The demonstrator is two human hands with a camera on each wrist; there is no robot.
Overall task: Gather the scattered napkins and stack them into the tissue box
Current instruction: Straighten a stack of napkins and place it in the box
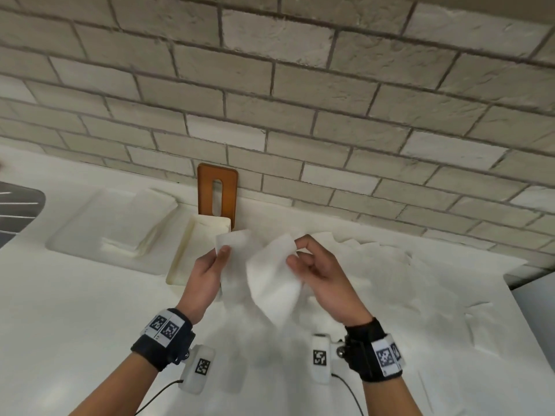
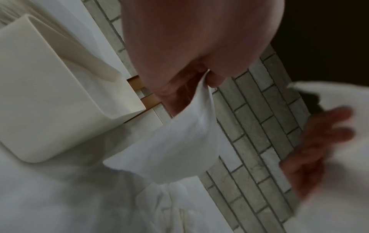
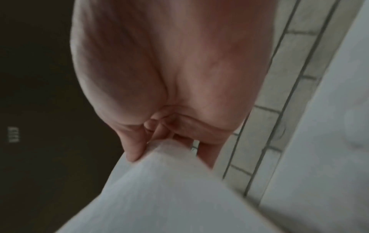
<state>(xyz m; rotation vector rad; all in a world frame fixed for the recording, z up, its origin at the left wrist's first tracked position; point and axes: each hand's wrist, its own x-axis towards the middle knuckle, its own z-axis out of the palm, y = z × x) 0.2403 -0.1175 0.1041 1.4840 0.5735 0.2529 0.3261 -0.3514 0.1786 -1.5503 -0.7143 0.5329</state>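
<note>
Head view: from above and behind both wrists, facing forward and down over the white desk [image 1: 90, 310] toward the brick wall [image 1: 300, 85]. Left wrist view: very near, along the left hand [image 2: 189, 47], tilted, toward the same wall [image 2: 259, 134] and the tissue box [image 2: 49, 94], also seen in the head view [image 1: 192, 250]. Right wrist view: pressed close behind the right hand [image 3: 169, 71], wall [image 3: 279, 94] at its right edge, shared with both other views.

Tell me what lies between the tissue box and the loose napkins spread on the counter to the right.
In the head view, the two hands: the left hand pinches one napkin by the tissue box, the right hand another, short of the loose napkins.
</note>
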